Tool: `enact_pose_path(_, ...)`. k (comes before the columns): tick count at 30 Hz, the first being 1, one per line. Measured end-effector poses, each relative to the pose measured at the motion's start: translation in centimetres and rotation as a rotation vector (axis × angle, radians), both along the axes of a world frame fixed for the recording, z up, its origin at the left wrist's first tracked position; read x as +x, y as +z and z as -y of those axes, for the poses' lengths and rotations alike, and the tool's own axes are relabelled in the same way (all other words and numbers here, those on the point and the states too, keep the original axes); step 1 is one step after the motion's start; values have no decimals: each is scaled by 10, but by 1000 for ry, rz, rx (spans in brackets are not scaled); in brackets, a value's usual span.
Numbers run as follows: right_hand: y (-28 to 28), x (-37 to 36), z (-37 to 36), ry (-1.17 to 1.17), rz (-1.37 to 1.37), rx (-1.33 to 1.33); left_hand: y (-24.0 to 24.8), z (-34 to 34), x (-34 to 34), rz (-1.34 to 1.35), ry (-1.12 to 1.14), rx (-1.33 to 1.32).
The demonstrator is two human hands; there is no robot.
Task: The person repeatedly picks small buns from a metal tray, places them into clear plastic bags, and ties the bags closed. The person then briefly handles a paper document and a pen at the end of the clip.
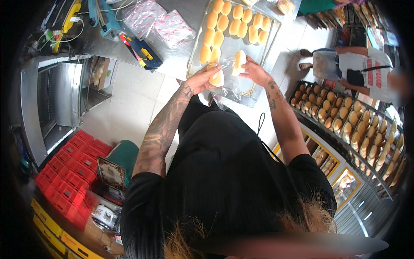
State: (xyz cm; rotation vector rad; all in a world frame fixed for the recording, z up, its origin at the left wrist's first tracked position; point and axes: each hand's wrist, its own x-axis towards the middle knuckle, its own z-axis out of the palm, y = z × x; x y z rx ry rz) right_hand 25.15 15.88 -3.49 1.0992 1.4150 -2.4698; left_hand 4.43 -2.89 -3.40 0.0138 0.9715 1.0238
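Observation:
My left hand (202,80) is closed around a bread roll (216,78) with a golden top and pale side. Across from it, my right hand (256,72) grips another bread roll (238,63), its pale side showing. A clear plastic bag (230,87) hangs between the two hands; which fingers hold it I cannot tell. Both hands are over the near edge of a metal baking tray (251,50). Rows of golden rolls (222,23) lie on the tray's far and left parts.
Printed plastic packs (173,28) and a blue-and-yellow tape dispenser (144,55) lie on the metal table at left. Bread fills a rack (332,108) to the right, where a person (366,69) stands. Red crates (71,177) and a green bin (125,157) are at lower left.

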Motion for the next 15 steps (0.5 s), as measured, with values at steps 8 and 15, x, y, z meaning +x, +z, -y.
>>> enact_pose_path(8, -26, 15, 58, -309, 339, 252, -13, -11, 35, -55, -235, -56)
enact_pose_path(15, -23, 21, 79, 5, 538, 1197, -24, -12, 53, 103, -223, -56)
